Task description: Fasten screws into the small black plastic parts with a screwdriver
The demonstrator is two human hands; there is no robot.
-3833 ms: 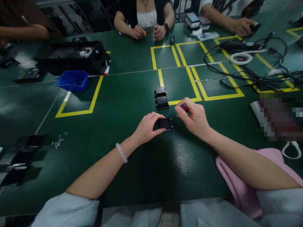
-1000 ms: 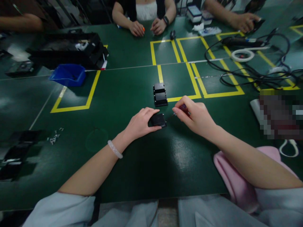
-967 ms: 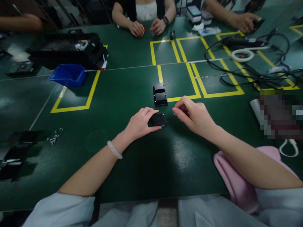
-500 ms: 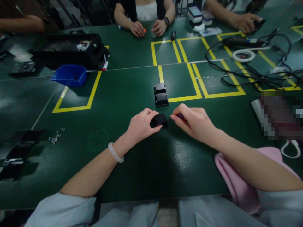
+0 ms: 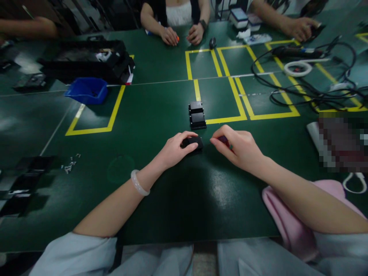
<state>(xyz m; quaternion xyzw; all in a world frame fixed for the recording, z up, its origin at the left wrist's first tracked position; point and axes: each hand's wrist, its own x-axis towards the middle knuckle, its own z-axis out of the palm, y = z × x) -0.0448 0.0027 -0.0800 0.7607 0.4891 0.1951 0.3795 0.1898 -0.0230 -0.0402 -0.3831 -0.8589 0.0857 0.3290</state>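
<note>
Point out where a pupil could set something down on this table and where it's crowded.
Bare: between the blue bin and the two black blocks; from the left hand and right hand back to the near table edge. Crowded: right, around black cables.

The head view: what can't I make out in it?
All in the head view:
Tool: the right hand hides most of it; its tip can't be made out.
Block: its left end is hidden by the left hand.
Silver bits: too small to identify.
Blue bin: contents too dark to name.
Pixelated patch: blurred out.
</note>
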